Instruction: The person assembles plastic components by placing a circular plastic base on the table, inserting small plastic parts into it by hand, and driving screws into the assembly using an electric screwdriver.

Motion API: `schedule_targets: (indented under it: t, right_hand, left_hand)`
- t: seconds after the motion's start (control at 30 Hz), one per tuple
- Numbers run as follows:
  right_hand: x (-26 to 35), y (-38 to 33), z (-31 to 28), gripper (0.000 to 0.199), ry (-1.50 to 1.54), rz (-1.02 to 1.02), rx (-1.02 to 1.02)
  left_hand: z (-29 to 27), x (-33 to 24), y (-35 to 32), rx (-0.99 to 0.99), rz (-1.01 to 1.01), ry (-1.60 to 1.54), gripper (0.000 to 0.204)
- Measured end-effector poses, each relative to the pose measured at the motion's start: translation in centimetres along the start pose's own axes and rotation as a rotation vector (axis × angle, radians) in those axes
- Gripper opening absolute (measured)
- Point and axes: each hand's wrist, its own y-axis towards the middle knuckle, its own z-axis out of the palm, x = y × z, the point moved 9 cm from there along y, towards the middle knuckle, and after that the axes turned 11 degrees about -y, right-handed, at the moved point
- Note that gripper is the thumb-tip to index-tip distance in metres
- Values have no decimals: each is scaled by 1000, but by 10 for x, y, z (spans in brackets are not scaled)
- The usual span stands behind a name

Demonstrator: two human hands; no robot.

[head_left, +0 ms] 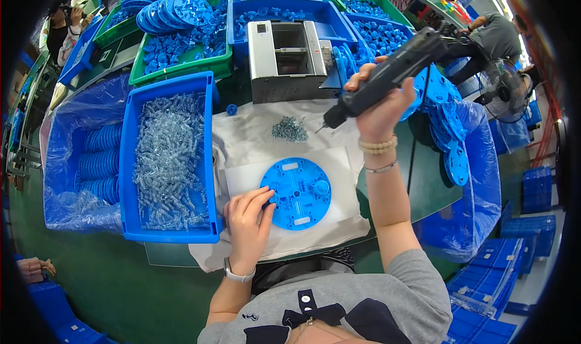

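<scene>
My right hand (381,105) is wrapped round a black electric screwdriver (396,68), raised over the right side of the bench. Its thin bit points down and left, close to a small pile of screws (289,129). A round blue plastic disc (298,214) with slots, holes and small raised parts lies flat on a white board (342,190). At the disc's left edge my left hand (247,217) grips with bent fingers and thumb. Part of the rim is hidden beneath those fingertips. A rounded blue part (321,188) sits on the disc's right side.
Left of the board stands a blue bin of metal springs (169,156). Behind the screws is a grey metal machine (287,56). Green and blue bins of small blue parts (378,38) line the back. Stacked blue discs (448,120) and a fan (505,90) are at right.
</scene>
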Motion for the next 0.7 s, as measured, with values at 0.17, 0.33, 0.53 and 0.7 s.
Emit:
schedule_targets:
  t: [0.17,0.33,0.53,0.7]
  right_hand:
    - [-24,-3,0,72,-213,-236,27]
    - [-36,-10,6,78,-226,-284,90]
    - [-46,-9,8,77,-311,-270,115]
    - [-46,-9,10,75,-321,-252,101]
  left_hand:
    - [-1,1,2,10,-19,-6,22]
    - [1,3,2,27,-37,5,22]
    - [2,2,4,28,-35,5,22]
    - [2,4,4,26,-43,-10,22]
